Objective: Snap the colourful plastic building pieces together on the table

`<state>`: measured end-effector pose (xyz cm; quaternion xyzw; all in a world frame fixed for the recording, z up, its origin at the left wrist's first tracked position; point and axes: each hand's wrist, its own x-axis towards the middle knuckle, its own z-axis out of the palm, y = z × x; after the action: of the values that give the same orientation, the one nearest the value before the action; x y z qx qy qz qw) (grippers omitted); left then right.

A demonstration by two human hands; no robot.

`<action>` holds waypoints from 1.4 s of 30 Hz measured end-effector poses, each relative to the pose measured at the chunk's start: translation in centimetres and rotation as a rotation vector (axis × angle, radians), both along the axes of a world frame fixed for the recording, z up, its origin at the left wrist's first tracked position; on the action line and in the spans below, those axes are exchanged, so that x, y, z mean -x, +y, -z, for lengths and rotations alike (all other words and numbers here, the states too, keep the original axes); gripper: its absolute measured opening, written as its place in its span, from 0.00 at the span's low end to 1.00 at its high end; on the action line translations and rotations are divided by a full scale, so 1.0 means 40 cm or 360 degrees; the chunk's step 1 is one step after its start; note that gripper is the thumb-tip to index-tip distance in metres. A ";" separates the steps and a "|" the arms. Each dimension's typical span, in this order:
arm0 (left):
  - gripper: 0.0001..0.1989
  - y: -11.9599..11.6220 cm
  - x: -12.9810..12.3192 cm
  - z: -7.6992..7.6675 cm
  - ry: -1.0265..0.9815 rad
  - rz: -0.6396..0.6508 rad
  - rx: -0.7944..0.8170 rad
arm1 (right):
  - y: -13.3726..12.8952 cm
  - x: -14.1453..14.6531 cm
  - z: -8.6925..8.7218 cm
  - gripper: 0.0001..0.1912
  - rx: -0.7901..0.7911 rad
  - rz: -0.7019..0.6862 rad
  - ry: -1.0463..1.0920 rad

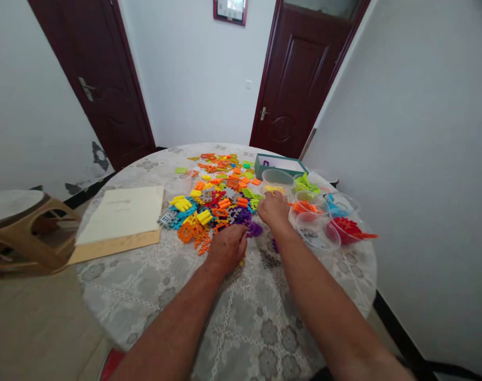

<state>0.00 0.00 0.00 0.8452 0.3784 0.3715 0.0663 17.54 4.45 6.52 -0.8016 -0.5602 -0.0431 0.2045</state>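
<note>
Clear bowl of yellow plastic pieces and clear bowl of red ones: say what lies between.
In the head view, a clear round bowl of orange plastic pieces.

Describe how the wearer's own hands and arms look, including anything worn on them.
The left hand and right hand are bare, without gloves. No sleeve covers either forearm, and no watch, bracelet or cable shows on them. Both forearms widen smoothly away from the wrists. Any ring would be too small to make out.

There are two hands (227, 245), one box (258, 168), two doors (300, 79) and at least six tubs (278, 179).
</note>
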 end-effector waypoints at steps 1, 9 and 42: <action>0.09 0.001 0.001 0.002 -0.0003 0.0002 -0.0010 | 0.025 -0.010 0.016 0.22 0.0086 0.0096 0.0024; 0.10 0.007 0.003 0.010 0.0025 -0.0017 -0.0067 | 0.107 -0.081 0.094 0.27 0.0250 0.0422 0.0148; 0.10 0.011 0.005 0.016 0.0053 -0.0008 -0.0052 | 0.174 -0.119 0.068 0.22 0.0482 0.0384 0.0087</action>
<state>-0.19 0.43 -0.66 0.8512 0.3756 0.3639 0.0452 22.29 11.42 3.82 -0.8855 -0.4542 0.0393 0.0899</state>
